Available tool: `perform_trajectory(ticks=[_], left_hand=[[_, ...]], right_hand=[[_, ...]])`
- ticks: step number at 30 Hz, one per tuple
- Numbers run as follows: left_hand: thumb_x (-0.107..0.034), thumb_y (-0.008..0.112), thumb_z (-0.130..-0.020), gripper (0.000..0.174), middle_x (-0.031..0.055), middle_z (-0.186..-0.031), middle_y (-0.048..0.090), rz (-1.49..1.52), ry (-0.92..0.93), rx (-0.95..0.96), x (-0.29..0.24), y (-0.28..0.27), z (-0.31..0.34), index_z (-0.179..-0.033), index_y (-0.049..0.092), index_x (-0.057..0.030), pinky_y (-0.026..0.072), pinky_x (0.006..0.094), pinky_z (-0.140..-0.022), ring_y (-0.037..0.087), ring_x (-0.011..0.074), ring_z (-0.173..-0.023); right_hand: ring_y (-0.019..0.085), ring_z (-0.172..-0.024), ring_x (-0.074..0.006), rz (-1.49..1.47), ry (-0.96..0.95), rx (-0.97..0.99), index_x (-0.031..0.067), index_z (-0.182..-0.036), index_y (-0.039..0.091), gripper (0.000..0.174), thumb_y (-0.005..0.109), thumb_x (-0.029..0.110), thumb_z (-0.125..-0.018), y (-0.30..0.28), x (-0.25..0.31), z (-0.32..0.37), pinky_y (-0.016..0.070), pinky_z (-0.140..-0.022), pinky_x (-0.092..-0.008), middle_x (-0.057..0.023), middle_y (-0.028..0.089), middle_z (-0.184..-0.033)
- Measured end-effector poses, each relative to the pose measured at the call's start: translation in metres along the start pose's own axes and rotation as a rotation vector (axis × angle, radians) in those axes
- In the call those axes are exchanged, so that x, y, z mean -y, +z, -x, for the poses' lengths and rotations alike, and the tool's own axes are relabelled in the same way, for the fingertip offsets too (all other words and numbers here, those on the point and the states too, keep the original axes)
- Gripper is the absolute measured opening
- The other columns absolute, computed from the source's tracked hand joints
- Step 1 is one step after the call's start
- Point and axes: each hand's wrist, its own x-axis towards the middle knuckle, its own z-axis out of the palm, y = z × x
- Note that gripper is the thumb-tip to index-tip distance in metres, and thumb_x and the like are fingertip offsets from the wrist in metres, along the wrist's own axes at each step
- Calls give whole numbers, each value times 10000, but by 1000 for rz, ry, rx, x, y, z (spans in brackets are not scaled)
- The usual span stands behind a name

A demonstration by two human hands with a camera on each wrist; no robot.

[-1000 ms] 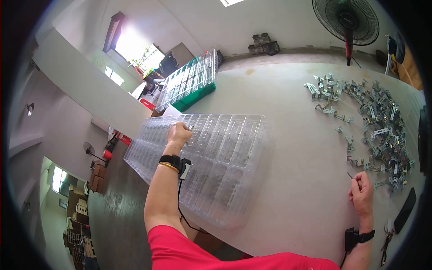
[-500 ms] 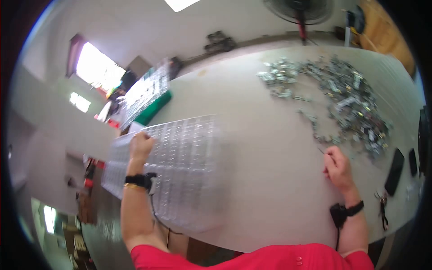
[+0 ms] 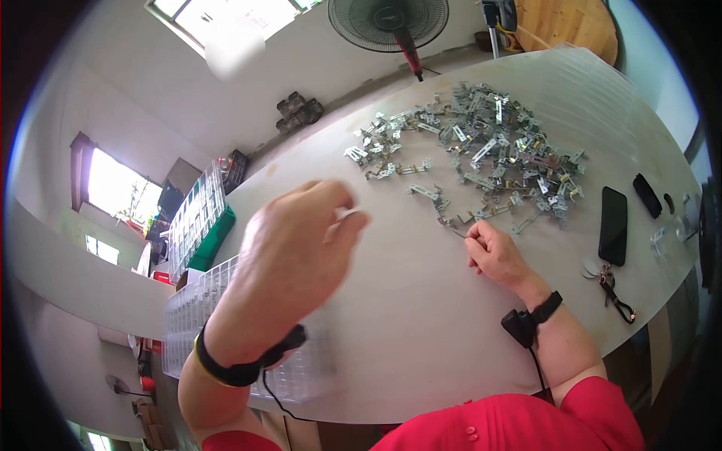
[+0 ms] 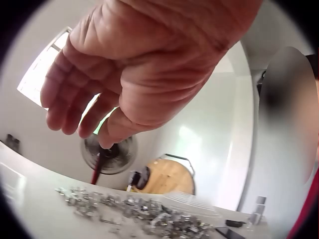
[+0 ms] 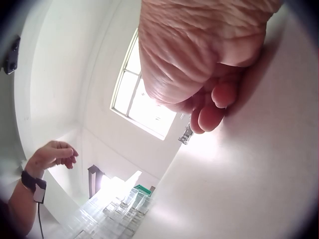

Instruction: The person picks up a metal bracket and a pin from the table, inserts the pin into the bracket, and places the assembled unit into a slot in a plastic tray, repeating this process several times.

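Note:
My left hand (image 3: 293,259) is raised over the table, left of the metal parts. Its fingers are loosely bent, and the left wrist view shows nothing in the palm. My right hand (image 3: 496,257) rests on the table at the near edge of a pile of small metal brackets (image 3: 500,143), fingers curled. A thin dark rod (image 3: 461,234) pokes out from between its thumb and forefinger; the rest of it is hidden in the hand. Several loose brackets (image 3: 429,197) lie just beyond those fingers. Behind the left forearm sits a clear compartment tray (image 3: 184,319), partly covered by it.
A green box with a clear divided tray (image 3: 201,218) stands at the far left table edge. To the right lie a black phone (image 3: 613,225), keys on a strap (image 3: 608,282) and a small black object (image 3: 646,195). A standing fan (image 3: 389,22) is behind the table.
My left hand has left the compartment tray and moved right and up over the table, its fingers loosened. The head view has swung right. My right hand keeps its pinch on the rod.

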Motion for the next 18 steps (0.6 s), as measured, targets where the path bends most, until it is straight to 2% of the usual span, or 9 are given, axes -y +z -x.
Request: perform_trajectory(ticks=[1,3,5,9,11,13,15,16,18], left_hand=[[-135,669,-882,166,169,-807,635,-48,113,-36,-13,9,-10,-928,638,22,498,383,-661,626,298,-694],[-153,642,-885,175,210,-805,636,-112,238,-23,-44,25,-33,-892,639,22,490,429,-669,629,358,-721],[-153,595,-895,182,243,-809,636,-30,303,14,-62,48,-60,-863,648,18,488,468,-705,628,411,-774],[-114,554,-872,179,243,-857,670,-35,202,55,-76,108,-105,-883,682,11,497,492,-793,645,431,-876],[-80,549,-845,178,237,-884,686,53,137,-75,-54,144,-120,-902,695,5,506,486,-818,653,420,-896],[-56,537,-826,216,222,-957,696,11,63,-111,-15,178,-133,-960,699,-6,507,466,-868,656,405,-957],[-25,553,-807,299,189,-1088,685,-89,-100,-56,21,203,-135,-1075,683,-34,495,439,-927,633,376,-1077],[-25,553,-807,299,189,-1088,685,-85,-92,-53,35,215,-132,-1075,683,-34,495,439,-927,633,376,-1077],[22,568,-779,383,144,-1203,652,-96,-98,-79,60,237,-124,-1142,655,-64,480,429,-958,589,349,-1174]], right_hand=[[588,-578,-93,-45,-11,-4,35,-954,552,128,549,159,-983,0,-2,-1,487,-521,-269,-23,618,-701],[582,-574,-92,-96,-22,-16,37,-963,544,123,547,158,-985,-2,2,-1,485,-511,-267,-23,615,-705],[571,-562,-88,-130,41,-2,41,-984,528,126,531,167,-995,-6,10,2,475,-486,-259,-29,618,-707],[564,-547,-88,-182,64,12,44,-999,519,134,509,178,-1005,-12,7,-1,468,-468,-256,-41,626,-708],[568,-545,-91,-211,52,38,45,-997,518,149,498,192,-1009,-12,2,-2,472,-463,-260,-44,632,-708],[570,-543,-93,-215,52,39,45,-999,520,149,498,193,-1009,-11,-2,-3,475,-462,-262,-45,633,-708],[573,-541,-95,-211,51,36,45,-1002,521,150,498,193,-1009,-12,-1,-4,478,-462,-263,-45,634,-708],[576,-543,-97,-203,55,42,45,-1004,522,151,498,194,-1009,-12,1,-2,479,-463,-264,-45,634,-709],[586,-554,-100,-215,59,63,42,-1009,523,158,505,199,-1008,-13,1,-2,483,-471,-264,-44,636,-713]])
